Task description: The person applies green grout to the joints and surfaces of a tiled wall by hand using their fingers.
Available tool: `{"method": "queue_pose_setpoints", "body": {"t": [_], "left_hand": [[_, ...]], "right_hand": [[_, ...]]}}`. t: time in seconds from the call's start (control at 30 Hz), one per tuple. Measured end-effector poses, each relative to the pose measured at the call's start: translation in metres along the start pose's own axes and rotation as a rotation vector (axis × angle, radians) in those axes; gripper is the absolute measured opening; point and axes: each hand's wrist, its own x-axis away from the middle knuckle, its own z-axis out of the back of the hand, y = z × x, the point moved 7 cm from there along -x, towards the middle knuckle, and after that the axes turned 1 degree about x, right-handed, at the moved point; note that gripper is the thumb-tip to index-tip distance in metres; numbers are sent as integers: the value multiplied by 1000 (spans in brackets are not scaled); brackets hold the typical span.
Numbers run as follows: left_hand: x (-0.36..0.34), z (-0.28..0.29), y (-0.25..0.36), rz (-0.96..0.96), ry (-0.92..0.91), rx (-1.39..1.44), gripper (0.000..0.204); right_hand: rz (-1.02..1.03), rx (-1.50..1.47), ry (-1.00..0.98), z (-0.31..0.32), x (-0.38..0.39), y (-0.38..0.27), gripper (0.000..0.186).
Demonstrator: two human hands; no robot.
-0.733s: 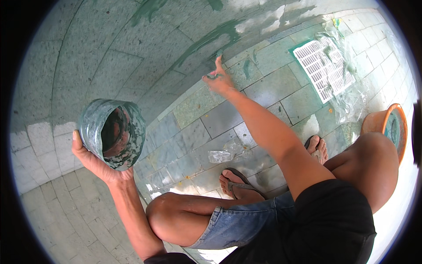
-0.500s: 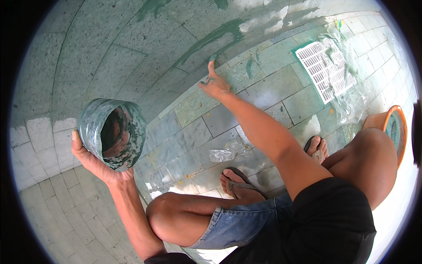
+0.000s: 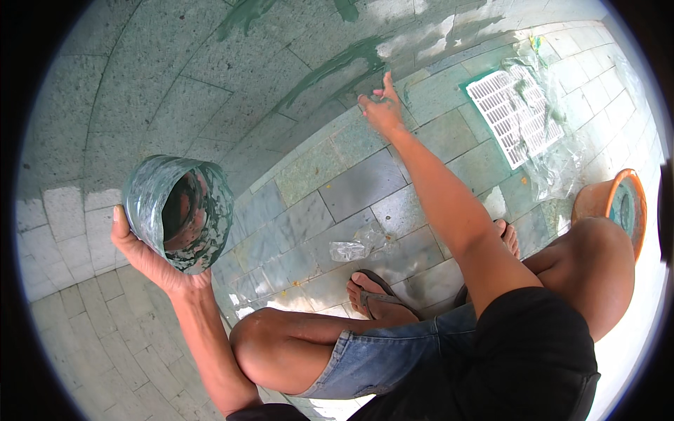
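My left hand (image 3: 163, 265) is wrapped around the underside of a cut-down, cloudy plastic container (image 3: 146, 210). The container is tilted, its mouth facing right, and dark green paste coats parts of its inside wall. At the foot of the stone-tiled wall (image 3: 161, 91), my right hand (image 3: 383, 112) reaches out with paste-smeared fingers apart and one finger stretched toward the wall. Nothing shows in its grasp. A wet green smear (image 3: 326, 69) runs along the wall just left of this hand. Whether the stretched fingertip touches the wall I cannot tell.
A white slotted plastic grate (image 3: 516, 116) lies on the tiled floor at the right, with crumpled clear plastic (image 3: 562, 168) over it. An orange tub (image 3: 590, 200) stands beside my right knee. A small clear wrapper (image 3: 349, 250) rests near my sandalled foot (image 3: 375, 291).
My right hand has moved right and slightly farther away along the foot of the wall. The green blob at its fingertip no longer shows. My left hand holds the container almost still.
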Motion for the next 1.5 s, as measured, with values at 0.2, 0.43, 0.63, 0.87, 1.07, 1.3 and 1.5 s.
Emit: {"method": "queue_pose_setpoints", "body": {"t": [0.2, 0.43, 0.63, 0.87, 1.07, 1.3, 1.5], "left_hand": [[-3, -3, -2, 10, -69, 27, 54], [-1, -4, -4, 6, 8, -3, 56], [-1, -4, -4, 6, -5, 18, 57], [0, -9, -5, -12, 29, -9, 54], [-1, -13, -6, 6, -40, 19, 52], [2, -16, -7, 1, 25, 4, 54], [4, -13, -5, -30, 60, -9, 54]], "right_hand": [[-24, 304, -163, -22, 17, -13, 103], [-37, 413, -389, -73, 47, -9, 103], [16, 628, -528, -89, 70, -10, 94], [-33, 109, 2, -11, 17, 15, 92], [-173, 43, -203, -19, 5, 3, 89], [-50, 335, -291, -42, 33, 24, 88], [-39, -49, -44, -16, 5, 6, 101]]}}
